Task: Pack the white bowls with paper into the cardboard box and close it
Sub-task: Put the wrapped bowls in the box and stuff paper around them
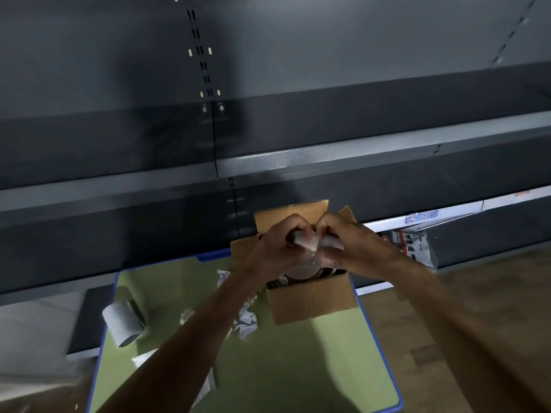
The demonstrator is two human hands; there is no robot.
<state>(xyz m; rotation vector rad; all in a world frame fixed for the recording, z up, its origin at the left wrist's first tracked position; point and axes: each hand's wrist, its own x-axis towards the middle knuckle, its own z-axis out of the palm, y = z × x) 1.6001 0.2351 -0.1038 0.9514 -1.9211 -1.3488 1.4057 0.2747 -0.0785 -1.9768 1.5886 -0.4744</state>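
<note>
Gripping a pale paper strip (pixel 305 241), left hand (pixel 277 244) and right hand (pixel 353 242) curled round its ends, over the open cardboard box (pixel 310 302) on the table (pixel 298 368). Probably padding; next, tucking it around the dimly seen bowl (pixel 301 271) inside.

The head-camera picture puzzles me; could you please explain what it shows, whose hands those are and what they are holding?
There is no machine here: a person wears one wide-angle camera on the head, looking forward and down, so the two arms reaching in are the person's own. The left hand and right hand together pinch a pale piece of paper above the open cardboard box, whose flaps stand up. Something round sits inside the box, too blurred to name. The box stands on a green table with a blue edge. Also on it lie a paper roll on its side and crumpled paper scraps. Behind are dark shelves.
</note>
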